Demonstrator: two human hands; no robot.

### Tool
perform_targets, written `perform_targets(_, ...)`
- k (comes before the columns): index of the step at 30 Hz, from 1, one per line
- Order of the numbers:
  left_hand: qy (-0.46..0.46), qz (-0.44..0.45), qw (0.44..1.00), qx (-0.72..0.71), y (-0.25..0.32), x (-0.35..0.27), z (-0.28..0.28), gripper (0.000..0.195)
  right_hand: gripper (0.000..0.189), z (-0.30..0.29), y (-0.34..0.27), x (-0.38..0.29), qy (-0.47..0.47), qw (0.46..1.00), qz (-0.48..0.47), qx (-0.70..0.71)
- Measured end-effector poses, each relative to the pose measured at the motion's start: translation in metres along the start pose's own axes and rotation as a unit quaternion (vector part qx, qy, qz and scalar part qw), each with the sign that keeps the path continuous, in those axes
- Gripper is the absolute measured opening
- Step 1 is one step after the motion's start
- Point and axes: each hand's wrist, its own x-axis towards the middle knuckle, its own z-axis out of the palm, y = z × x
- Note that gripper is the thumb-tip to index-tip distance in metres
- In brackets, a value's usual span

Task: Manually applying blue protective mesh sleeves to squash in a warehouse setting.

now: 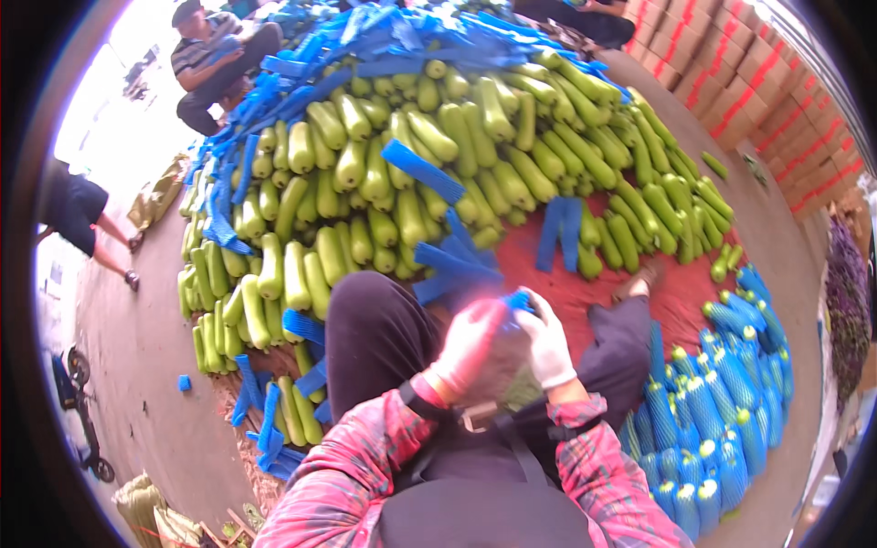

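Note:
My gloved left hand (473, 346) and my gloved right hand (546, 337) are raised over my lap. Between their fingertips is a bunched blue foam mesh sleeve (519, 301); the right fingers pinch it, while the left hand is blurred, so its grip is unclear. Below the hands, partly covered, a green gourd (521, 390) seems to lie in my lap. Loose blue sleeves (452, 264) lie just beyond my hands. A large heap of bare long green gourds (411, 212) rises in front, and gourds in blue mesh sleeves (706, 407) are stacked at my right.
A red cloth (548, 294) covers the ground near my right foot. Many flat blue sleeves (356, 41) top the heap. A seated person (219, 61) is behind it at left, with another person's legs (85, 212) nearby. Stacked cartons (747, 89) stand at right, a scooter (82, 418) at far left.

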Motion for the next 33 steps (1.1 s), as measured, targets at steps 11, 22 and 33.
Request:
perform_targets(11,0.015,-0.032,0.997,0.064,-0.003,0.011,0.013,0.035,0.026,0.015,0.002,0.004,0.028,0.992,-0.029,-0.119)
perform_targets(22,0.220,0.009,0.954,-0.203,-0.016,0.033,-0.013,0.014,0.025,-0.024,0.030,0.000,0.126,0.964,-0.034,-0.231)
perform_targets(33,0.032,0.145,0.986,-0.078,0.007,-0.001,0.013,0.018,0.029,0.088,-0.057,-0.053,-0.160,0.885,-0.307,-0.312)
